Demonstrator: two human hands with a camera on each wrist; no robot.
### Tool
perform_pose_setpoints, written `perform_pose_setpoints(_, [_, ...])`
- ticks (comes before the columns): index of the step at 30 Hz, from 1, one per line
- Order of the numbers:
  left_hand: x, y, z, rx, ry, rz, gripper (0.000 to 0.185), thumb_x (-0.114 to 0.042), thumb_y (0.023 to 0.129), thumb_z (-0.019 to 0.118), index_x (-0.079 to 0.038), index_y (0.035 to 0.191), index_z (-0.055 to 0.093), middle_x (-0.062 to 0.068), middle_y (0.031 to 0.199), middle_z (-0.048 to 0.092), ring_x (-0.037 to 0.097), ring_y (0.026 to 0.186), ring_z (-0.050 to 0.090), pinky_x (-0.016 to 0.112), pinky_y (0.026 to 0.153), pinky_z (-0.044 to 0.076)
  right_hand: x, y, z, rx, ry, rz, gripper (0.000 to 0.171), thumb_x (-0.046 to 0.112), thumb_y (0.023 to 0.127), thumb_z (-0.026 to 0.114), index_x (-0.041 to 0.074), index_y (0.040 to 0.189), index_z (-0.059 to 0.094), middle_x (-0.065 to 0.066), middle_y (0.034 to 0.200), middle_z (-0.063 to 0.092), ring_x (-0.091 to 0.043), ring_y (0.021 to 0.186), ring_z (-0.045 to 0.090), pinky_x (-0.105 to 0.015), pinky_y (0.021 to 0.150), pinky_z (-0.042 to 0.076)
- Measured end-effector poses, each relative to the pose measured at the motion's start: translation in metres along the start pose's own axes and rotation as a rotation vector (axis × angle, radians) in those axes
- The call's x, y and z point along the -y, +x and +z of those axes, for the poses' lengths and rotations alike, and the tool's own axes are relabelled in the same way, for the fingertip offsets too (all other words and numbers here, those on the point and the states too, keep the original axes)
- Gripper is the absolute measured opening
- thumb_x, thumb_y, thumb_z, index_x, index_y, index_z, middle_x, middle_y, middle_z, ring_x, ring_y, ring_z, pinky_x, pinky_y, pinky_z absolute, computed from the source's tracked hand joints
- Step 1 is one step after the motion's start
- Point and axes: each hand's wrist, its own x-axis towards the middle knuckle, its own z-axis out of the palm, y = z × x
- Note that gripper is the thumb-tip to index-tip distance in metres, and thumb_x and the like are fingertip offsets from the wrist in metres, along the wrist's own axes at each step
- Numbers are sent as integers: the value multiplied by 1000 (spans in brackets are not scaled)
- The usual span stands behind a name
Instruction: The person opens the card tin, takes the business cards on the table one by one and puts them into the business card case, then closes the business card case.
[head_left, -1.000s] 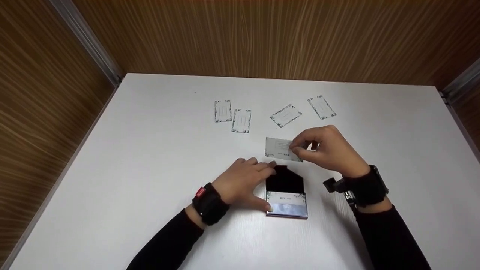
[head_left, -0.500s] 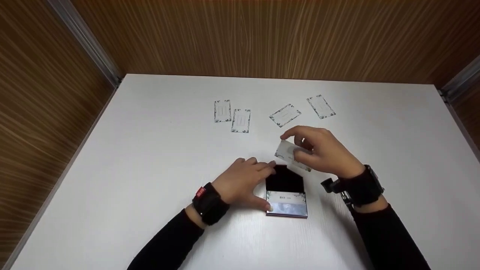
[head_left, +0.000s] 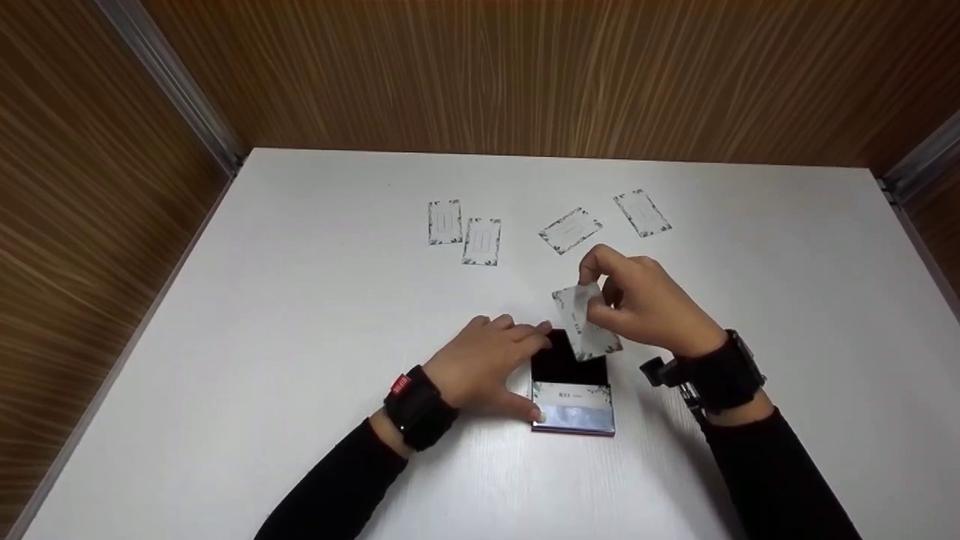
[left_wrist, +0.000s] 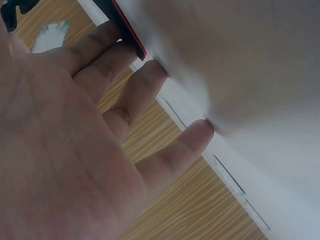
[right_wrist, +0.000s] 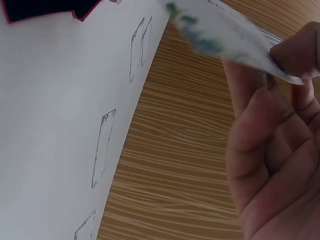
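My right hand (head_left: 649,304) pinches a white business card (head_left: 596,341) with leafy printed corners between thumb and fingers. The card hangs tilted above the black flap (head_left: 553,367) of an unfolded card case with red edges. In the case's lower part lies a similar card (head_left: 574,395), partly behind a shiny bluish front panel (head_left: 577,420). My left hand (head_left: 484,364) rests at the case's left side, thumb on its lower left corner and index finger at the flap's upper left. In the left wrist view, extended fingers touch the case edge (left_wrist: 131,37) and table.
Several bordered cards lie flat at the back: two on the left (head_left: 445,222) (head_left: 481,242), a slanted one (head_left: 571,230) and another farther right (head_left: 643,213). The white table (head_left: 300,315) ends at a wood-grain wall (head_left: 487,82) behind and another (head_left: 90,225) at left.
My right hand has lifted the card from beyond the case, brought it over the flap and turned it from lengthwise to nearly upright. My left hand and the case stay put.
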Motion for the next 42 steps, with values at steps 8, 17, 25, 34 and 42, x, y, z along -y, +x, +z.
perform_pose_setpoints(8, [2, -3, 0, -21, -14, -4, 88, -70, 71, 75, -24, 142, 52, -8, 156, 42, 16, 117, 48, 41, 98, 41, -1, 2, 0, 94, -100, -47, 49, -4, 80, 56, 24, 118, 69, 9, 96, 63, -7, 65, 50, -25, 59, 45])
perform_pose_setpoints(17, [1, -5, -2, -12, 1, -5, 91, -71, 72, 74, -26, 147, 47, -8, 156, 41, 17, 118, 47, 41, 100, 40, 1, -1, -5, 198, 17, 15, 27, -1, 75, 60, 25, 77, 56, 11, 62, 49, -6, 52, 43, -24, 49, 38])
perform_pose_setpoints(25, [0, -4, -3, -12, 5, 5, 93, -70, 72, 74, -22, 147, 48, -6, 156, 42, 18, 119, 48, 42, 100, 41, 3, -2, 2, 390, 145, 7, 29, -5, 74, 62, 24, 74, 61, 9, 63, 54, -6, 52, 49, -23, 47, 43])
perform_pose_setpoints(34, [-3, -3, -3, 2, 16, -11, 95, -71, 72, 73, -24, 149, 45, -7, 156, 42, 17, 120, 47, 41, 101, 39, 3, -1, 7, 399, 45, 41, 24, 2, 76, 67, 24, 85, 69, 13, 74, 65, -8, 60, 63, -28, 56, 54])
perform_pose_setpoints(42, [-4, -2, -1, 17, 6, -8, 91, -70, 72, 74, -25, 146, 48, -7, 157, 40, 17, 123, 47, 43, 102, 39, -3, -8, 18, 600, -46, 131, 19, 6, 72, 72, 23, 78, 65, 13, 63, 61, -4, 55, 57, -26, 52, 48])
